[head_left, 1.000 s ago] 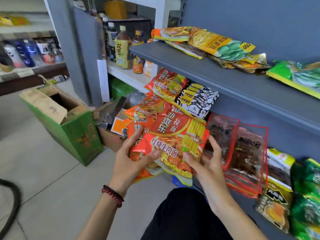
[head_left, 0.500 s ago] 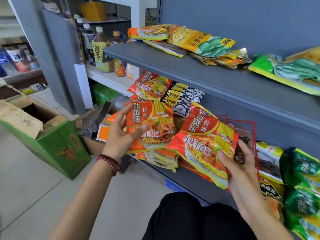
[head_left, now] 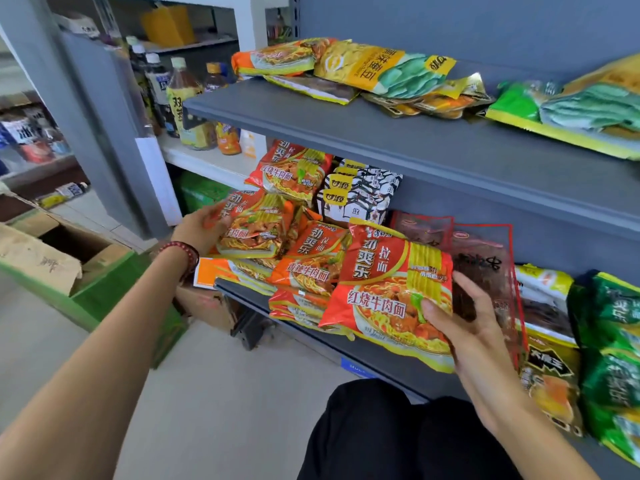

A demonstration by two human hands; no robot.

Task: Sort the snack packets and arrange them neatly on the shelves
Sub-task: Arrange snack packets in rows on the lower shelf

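My right hand (head_left: 460,323) grips a red and yellow noodle packet (head_left: 388,289) by its right edge, in front of the lower grey shelf (head_left: 381,362). My left hand (head_left: 201,226) holds a second red noodle packet (head_left: 256,226) at the shelf's left end, on top of a pile of similar packets (head_left: 304,271). Behind them lean another red packet (head_left: 291,168) and black-and-white packets (head_left: 360,195). Clear red-edged pouches (head_left: 485,258) stand behind my right hand.
The upper grey shelf (head_left: 398,133) carries yellow and green snack bags (head_left: 388,71). Green packets (head_left: 613,341) fill the lower shelf's right end. A green cardboard box (head_left: 86,271) sits open on the floor at left. Drink bottles (head_left: 183,98) stand on a white shelf behind.
My hands have separated, each with one noodle packet. The left hand moved its packet left and back onto the pile; the right hand kept its packet in front of the shelf.
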